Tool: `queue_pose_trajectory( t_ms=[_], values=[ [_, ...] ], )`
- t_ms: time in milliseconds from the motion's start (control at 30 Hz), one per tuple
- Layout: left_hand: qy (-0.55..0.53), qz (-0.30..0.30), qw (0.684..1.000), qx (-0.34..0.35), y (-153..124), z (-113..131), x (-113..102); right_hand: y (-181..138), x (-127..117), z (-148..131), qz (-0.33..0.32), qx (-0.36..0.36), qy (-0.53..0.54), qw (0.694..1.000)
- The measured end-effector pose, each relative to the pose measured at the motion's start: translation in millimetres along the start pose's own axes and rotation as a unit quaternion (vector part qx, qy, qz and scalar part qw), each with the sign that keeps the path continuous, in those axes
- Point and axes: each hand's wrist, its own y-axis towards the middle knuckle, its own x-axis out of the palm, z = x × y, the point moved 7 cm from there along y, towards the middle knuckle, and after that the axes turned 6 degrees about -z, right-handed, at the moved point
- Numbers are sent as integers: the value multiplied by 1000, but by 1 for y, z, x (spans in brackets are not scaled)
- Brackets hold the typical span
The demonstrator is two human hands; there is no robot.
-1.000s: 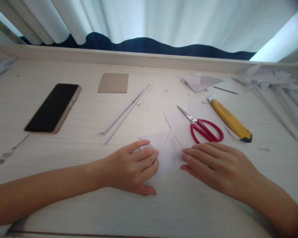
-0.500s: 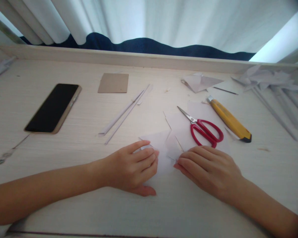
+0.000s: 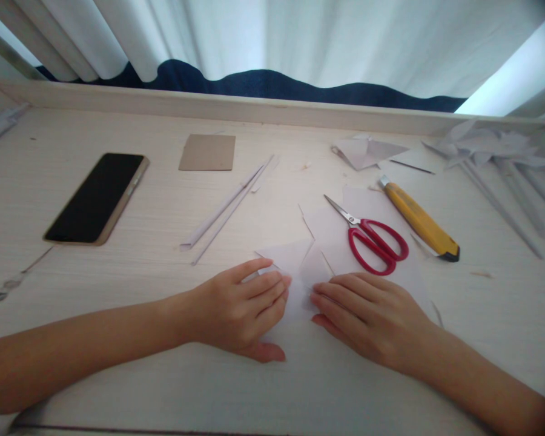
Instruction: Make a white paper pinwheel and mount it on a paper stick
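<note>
A white paper piece with cut flaps [image 3: 295, 254] lies on the table in front of me. My left hand [image 3: 245, 306] rests over its left side, fingertips pressing it down, fingers spread and thumb apart. Fingers together, my right hand [image 3: 372, 318] is closed on a flap at the paper's right side, with the thumb tucked below. That flap's corner is hidden under the fingertips. Just beyond my right hand lie red-handled scissors [image 3: 375, 242], on another white sheet [image 3: 329, 224].
A yellow utility knife [image 3: 420, 218] lies right of the scissors. Paper pinwheels [image 3: 495, 148] and folded paper [image 3: 367, 150] are at the back right. Two rolled paper sticks [image 3: 229, 209], a brown card [image 3: 208, 152] and a phone [image 3: 97, 197] lie to the left.
My right hand has slid slightly left and toward me, carrying the paper flap closer to the middle. The left hand has barely moved.
</note>
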Motion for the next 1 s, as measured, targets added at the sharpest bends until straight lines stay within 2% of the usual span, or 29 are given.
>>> queue_pose_trajectory(
  t_ms=[133, 400, 633, 1000],
  values=[
    [1, 3, 1000, -1, 0, 0, 0, -2, 4, -1, -21, -24, -4, 999],
    [-3, 6, 1000, -3, 1, 0, 0, -3, -3, -3, 10, -47, -22, 999],
    [-1, 4, 1000, -4, 1, 0, 0, 1, -7, -2, 33, -27, -6, 999],
    [-11, 15, 1000, -15, 0, 0, 2, -3, 2, 1, 35, -19, 16, 999]
  ],
)
